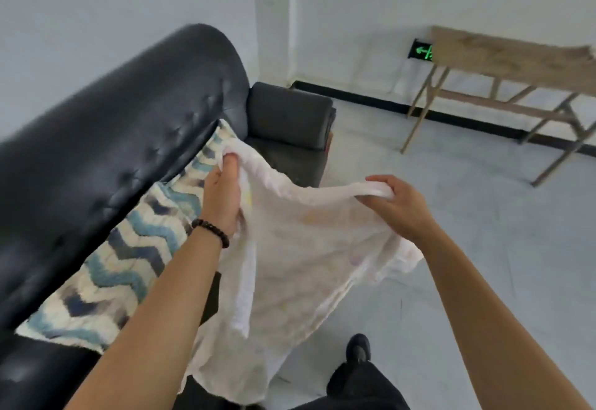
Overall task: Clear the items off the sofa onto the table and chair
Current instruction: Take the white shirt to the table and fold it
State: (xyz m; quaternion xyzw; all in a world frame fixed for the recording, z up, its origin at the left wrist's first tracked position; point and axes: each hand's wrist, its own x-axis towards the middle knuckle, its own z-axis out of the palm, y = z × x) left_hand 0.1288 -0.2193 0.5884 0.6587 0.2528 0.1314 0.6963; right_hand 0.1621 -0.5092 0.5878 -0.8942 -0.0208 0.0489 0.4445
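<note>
A thin white cloth [300, 261] hangs spread between my hands in front of the black leather sofa [106, 138]. My left hand [222, 193] grips its upper left corner, and my right hand [400, 206] grips the upper right edge, fingers curled round the bunched fabric. Behind the cloth, a cushion with blue, navy and cream zigzags [129, 255] lies along the sofa seat against the backrest. The sofa seat under the cloth is hidden.
A grey padded armrest or stool [290, 116] sits at the sofa's far end. A wooden folding table [516, 64] stands at the back right by the wall. Pale floor stretches between. My dark trouser leg and shoe [358, 355] show at the bottom.
</note>
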